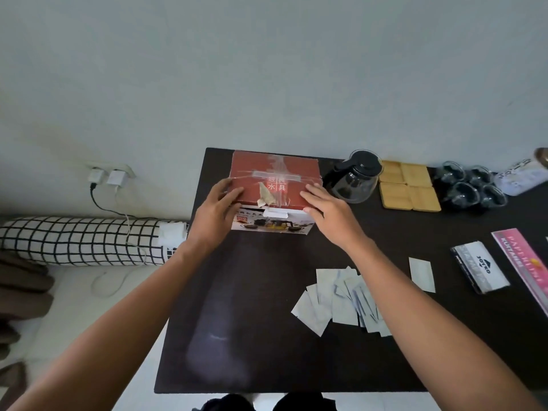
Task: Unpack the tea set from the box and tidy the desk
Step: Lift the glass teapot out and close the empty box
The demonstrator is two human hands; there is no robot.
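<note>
A red tea set box (275, 176) with clear tape across its lid stands at the far left of the dark desk (255, 307), against the wall. My left hand (216, 209) rests on the box's near left corner with straight fingers on the lid. My right hand (324, 212) lies flat on the near right corner. To the right of the box stand a glass teapot (354, 179) with a black lid, several wooden coasters (407, 185) and several dark glass cups (471, 185).
A heap of white paper packets (341, 301) lies near my right forearm, with one packet (421, 274) apart. A black-and-white carton (480, 271) and a pink box (525, 259) lie at the right. A checked bolster (80, 241) and wall chargers (103, 176) are left of the desk.
</note>
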